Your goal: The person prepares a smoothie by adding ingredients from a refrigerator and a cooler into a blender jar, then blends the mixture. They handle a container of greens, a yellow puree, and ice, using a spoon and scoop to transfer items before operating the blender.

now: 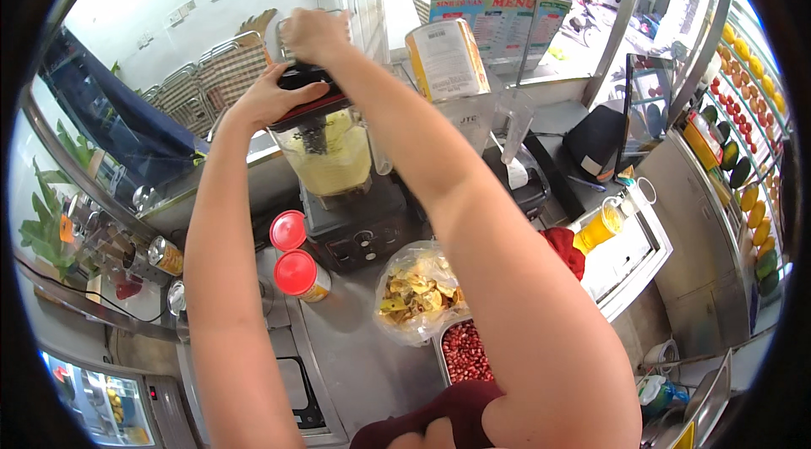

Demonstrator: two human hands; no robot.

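A blender point(363, 238) with a black base stands on the metal counter, its clear jar point(338, 166) partly filled with a pale yellow-green mix. My left hand point(269, 98) presses on the dark lid point(302, 77), thumb stretched across it and the other fingers around its far side. Above the lid, my right hand point(314, 33) is closed in a fist, apparently around the top of a tamper; a dark shaft point(314, 136) shows inside the jar below. The fist hides most of the handle.
Two red-lidded cans point(296, 273) stand left of the base. Nearer me are a plastic bag of fruit peelings point(418, 293) and a metal tray of pomegranate seeds point(465, 352). At right are a second blender base point(519, 183), a cup of yellow drink point(598, 228) and a red cloth point(564, 250).
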